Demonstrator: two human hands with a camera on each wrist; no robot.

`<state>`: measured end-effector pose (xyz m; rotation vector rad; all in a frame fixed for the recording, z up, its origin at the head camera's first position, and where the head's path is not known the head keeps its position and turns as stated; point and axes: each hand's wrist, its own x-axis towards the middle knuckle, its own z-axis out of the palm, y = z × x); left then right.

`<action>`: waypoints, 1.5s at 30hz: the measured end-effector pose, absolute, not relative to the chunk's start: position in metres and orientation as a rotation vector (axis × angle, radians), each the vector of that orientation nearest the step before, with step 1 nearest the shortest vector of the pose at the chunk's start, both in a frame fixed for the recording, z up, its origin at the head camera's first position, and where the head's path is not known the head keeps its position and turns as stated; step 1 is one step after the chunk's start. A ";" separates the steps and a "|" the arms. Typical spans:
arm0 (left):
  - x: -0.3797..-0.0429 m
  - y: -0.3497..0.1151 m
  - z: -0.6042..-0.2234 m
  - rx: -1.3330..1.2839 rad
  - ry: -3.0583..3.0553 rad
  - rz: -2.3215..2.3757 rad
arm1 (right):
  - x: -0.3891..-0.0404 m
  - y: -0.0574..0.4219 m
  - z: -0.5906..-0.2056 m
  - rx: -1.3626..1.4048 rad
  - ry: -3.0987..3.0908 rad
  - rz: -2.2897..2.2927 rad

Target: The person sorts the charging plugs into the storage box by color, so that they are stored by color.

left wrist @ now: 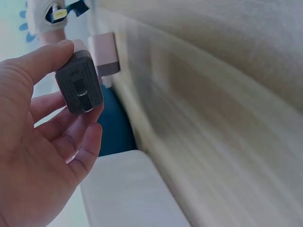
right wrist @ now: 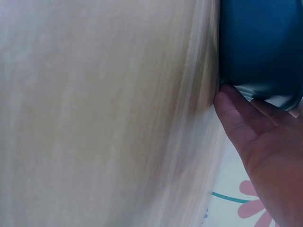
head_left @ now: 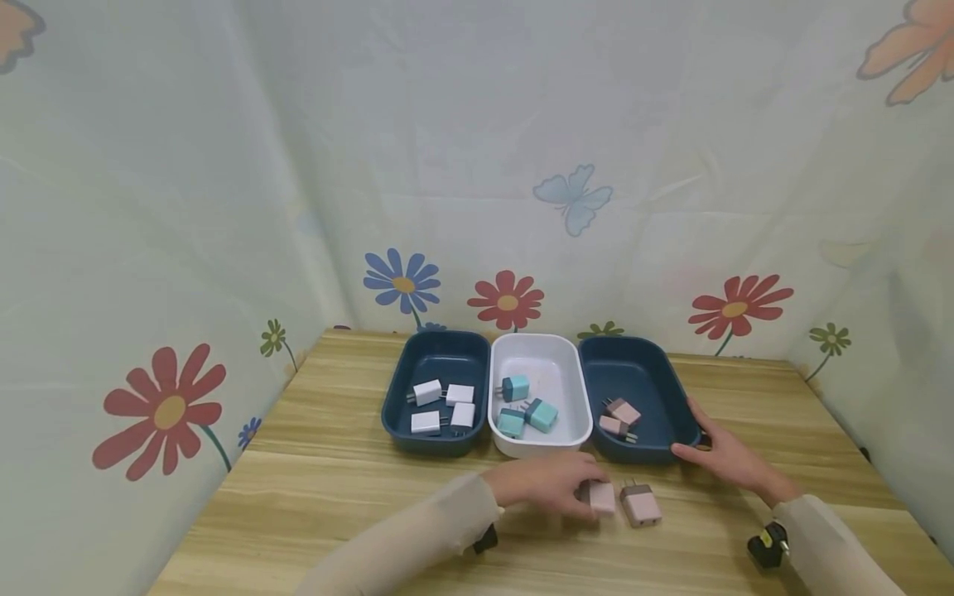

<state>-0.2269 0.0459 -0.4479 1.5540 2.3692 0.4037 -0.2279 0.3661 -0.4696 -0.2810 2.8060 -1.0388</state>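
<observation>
My left hand [head_left: 547, 484] pinches a pink-and-grey charger plug [head_left: 600, 498] between thumb and fingers, just in front of the white bin [head_left: 542, 448]. In the left wrist view the held plug's dark end [left wrist: 79, 85] faces the camera. Another pink charger plug [head_left: 641, 507] lies on the table just right of it. My right hand [head_left: 726, 455] rests against the front right corner of the right dark blue bin [head_left: 641, 368], fingers extended along its side and thumb at the front. Two pink charger plugs [head_left: 623, 411] lie inside that bin.
The three bins stand side by side on the wooden table [head_left: 320, 463]. White plugs [head_left: 426, 423] are in the left dark blue bin [head_left: 440, 343]; teal plugs [head_left: 542, 415] are in the white middle one. A flower-printed curtain [head_left: 462, 165] hangs behind and at the sides.
</observation>
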 end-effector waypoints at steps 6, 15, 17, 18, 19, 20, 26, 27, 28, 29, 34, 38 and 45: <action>-0.230 0.041 -0.434 1.510 2.427 0.389 | -0.227 0.366 -0.467 -0.257 2.801 -1.031; -0.236 0.043 -0.419 1.438 2.495 0.416 | -0.226 0.367 -0.468 -0.253 2.804 -1.033; -0.237 0.043 -0.415 1.431 2.508 0.419 | -0.226 0.367 -0.468 -0.265 2.808 -1.037; -0.237 0.044 -0.414 1.429 2.516 0.417 | -0.226 0.367 -0.468 -0.267 2.807 -1.041; -0.237 0.044 -0.412 1.427 2.523 0.419 | -0.225 0.366 -0.467 -0.269 2.805 -1.045; -0.238 0.045 -0.410 1.428 2.531 0.415 | -0.224 0.366 -0.467 -0.271 2.807 -1.045; -0.246 0.050 -0.402 1.419 2.564 0.400 | -0.223 0.365 -0.464 -0.285 2.818 -1.042; -0.247 0.051 -0.400 1.414 2.568 0.395 | -0.223 0.365 -0.464 -0.287 2.819 -1.042; -0.248 0.052 -0.398 1.408 2.570 0.394 | -0.223 0.365 -0.464 -0.288 2.820 -1.040; -0.250 0.053 -0.397 1.411 2.573 0.387 | -0.223 0.365 -0.464 -0.291 2.823 -1.039; -0.261 0.058 -0.394 1.419 2.591 0.346 | -0.223 0.364 -0.464 -0.291 2.829 -1.029; -0.272 0.064 -0.398 1.427 2.610 0.322 | -0.224 0.364 -0.464 -0.281 2.824 -1.030; -0.289 0.075 -0.401 1.420 2.636 0.355 | -0.225 0.363 -0.465 -0.286 2.820 -1.040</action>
